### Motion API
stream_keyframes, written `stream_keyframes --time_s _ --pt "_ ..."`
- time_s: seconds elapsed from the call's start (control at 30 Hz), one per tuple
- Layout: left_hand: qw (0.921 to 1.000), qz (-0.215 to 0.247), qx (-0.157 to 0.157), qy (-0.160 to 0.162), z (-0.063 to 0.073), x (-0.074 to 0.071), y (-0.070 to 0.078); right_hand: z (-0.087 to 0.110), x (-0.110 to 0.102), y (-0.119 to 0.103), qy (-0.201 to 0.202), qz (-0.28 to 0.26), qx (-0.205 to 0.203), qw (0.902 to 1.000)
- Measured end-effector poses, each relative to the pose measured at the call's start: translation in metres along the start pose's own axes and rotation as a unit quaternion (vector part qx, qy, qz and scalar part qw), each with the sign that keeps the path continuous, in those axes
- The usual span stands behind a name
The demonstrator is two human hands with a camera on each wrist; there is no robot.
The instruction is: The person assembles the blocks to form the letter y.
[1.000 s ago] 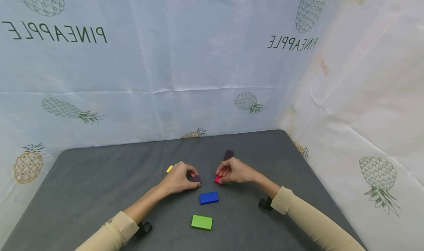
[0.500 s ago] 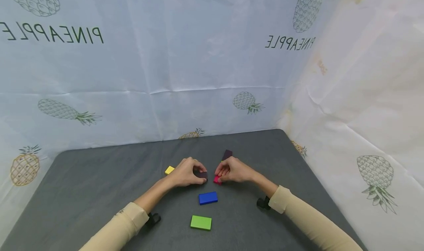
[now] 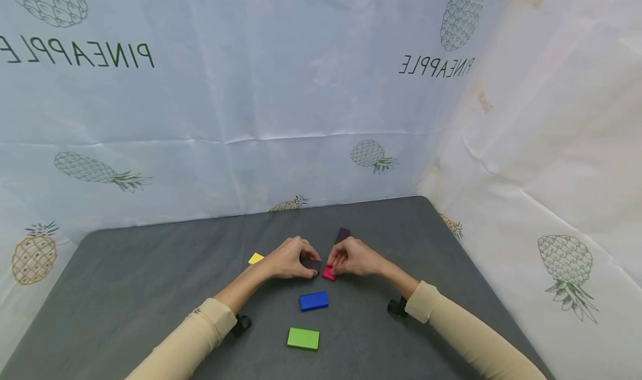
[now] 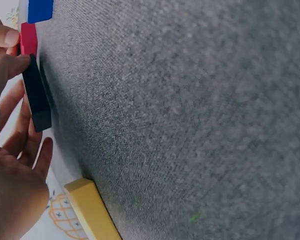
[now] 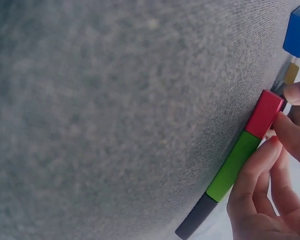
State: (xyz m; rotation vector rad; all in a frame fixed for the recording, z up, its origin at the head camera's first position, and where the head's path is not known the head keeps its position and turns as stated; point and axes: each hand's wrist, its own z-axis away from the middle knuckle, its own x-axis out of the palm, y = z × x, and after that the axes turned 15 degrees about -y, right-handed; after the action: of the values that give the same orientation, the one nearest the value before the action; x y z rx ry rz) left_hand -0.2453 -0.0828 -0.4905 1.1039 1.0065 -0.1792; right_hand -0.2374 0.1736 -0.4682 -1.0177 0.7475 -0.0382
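Note:
My left hand (image 3: 286, 259) grips a dark block (image 4: 37, 95) between thumb and fingers, low over the table, its end right at the red block (image 3: 328, 273). My right hand (image 3: 358, 257) holds the red block, with the thumb on its near side and the fingers behind. In the right wrist view the red block heads a line with a green block (image 5: 234, 167) and another dark block (image 5: 196, 216), set end to end. From the head view, the right hand hides most of that green block.
Nearer the person lie a blue block (image 3: 314, 301) and a lime green block (image 3: 303, 339), both flat on the grey table (image 3: 150, 291). A yellow block (image 3: 256, 258) sits behind the left wrist. White pineapple-print cloth (image 3: 281, 90) hangs behind and to the right.
The left hand has carried the dark block rightward up to the red block, uncovering more of the yellow block. The right hand stays nearly in place.

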Motion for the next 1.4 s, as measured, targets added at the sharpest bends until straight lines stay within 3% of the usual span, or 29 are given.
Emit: stream_keyframes --time_s 0.43,0.8,1.4 --pt "0.9997 -0.008 0.018 -0.013 -0.001 0.003 -0.004 -0.002 0.002 0.002 -0.007 -0.002 -0.002 1.0" --pt "0.9994 -0.025 0.004 -0.021 0.013 -0.008 -0.013 0.0 0.001 0.005 -0.001 -0.003 -0.004 1.0" --pt "0.9991 -0.024 0.024 -0.027 0.01 -0.008 -0.013 -0.001 0.0 0.005 -0.006 -0.014 -0.003 0.9999"
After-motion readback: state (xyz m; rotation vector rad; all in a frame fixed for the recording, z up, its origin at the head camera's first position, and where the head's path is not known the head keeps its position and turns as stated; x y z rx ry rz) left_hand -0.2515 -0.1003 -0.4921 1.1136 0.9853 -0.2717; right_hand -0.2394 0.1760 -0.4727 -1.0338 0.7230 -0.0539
